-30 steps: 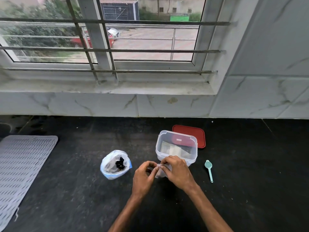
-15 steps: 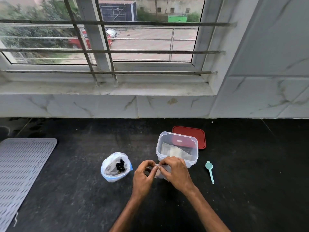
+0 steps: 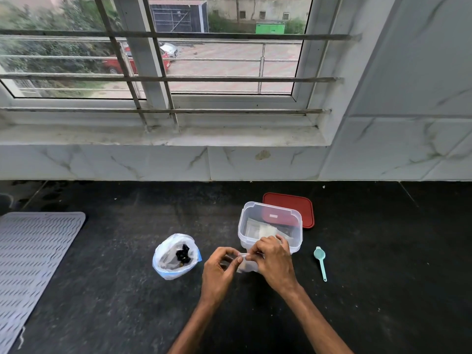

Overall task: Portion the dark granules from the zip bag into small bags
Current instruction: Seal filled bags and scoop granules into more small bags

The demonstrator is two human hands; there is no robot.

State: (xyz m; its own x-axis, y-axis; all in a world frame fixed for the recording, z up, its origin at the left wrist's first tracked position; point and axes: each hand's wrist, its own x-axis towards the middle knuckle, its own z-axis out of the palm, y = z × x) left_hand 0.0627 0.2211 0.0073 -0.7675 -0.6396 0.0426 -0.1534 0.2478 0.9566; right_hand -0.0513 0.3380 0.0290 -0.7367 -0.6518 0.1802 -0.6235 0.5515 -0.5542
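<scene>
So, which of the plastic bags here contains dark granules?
The rolled-open white zip bag with the blue edge, standing left of both hands. The small clear bag pinched between left hand and right hand looks empty.

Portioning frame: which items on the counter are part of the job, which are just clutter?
In use:
- open zip bag of dark granules
- small clear bag pinched by left hand and right hand
- mint plastic scoop
- clear plastic tub holding more small bags

Lying about:
- red tub lid
- grey ribbed mat
</scene>
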